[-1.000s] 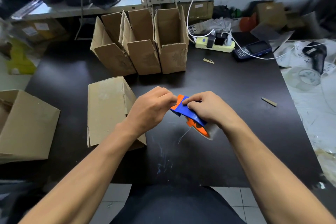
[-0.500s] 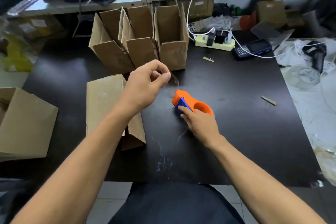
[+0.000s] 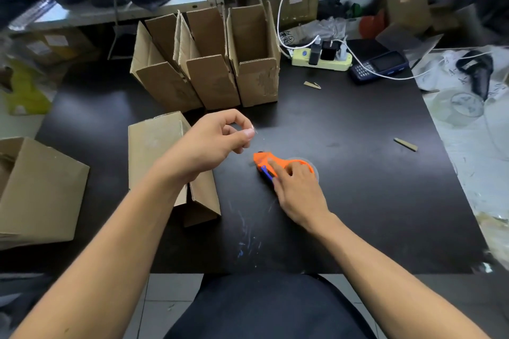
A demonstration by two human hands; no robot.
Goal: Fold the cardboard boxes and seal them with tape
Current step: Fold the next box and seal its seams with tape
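Note:
An orange and blue tape dispenser (image 3: pixel 261 159) lies on the black table (image 3: pixel 358 201). My right hand (image 3: pixel 297 192) lies over it, index finger along its top and the other fingers curled on the orange loop. Just above and to the left, my left hand (image 3: pixel 212 143) hovers and pinches a small bit of clear tape (image 3: pixel 252 128) between thumb and forefinger. A folded cardboard box (image 3: pixel 154 151) lies on its side under my left wrist. Three open boxes (image 3: pixel 212 80) stand upright in a row at the back.
Another cardboard box (image 3: pixel 41 190) sits at the table's left edge. A power strip (image 3: pixel 322 62) with cables and a handheld device (image 3: pixel 380 66) lie at the back right. Cardboard scraps (image 3: pixel 406 144) lie on the table, and a clear tape roll (image 3: pixel 465 104) on the white surface at right.
Both hands held the dispenser in the air; now it is down on the table under my right hand. My left hand pulled away up and left, pinching clear tape.

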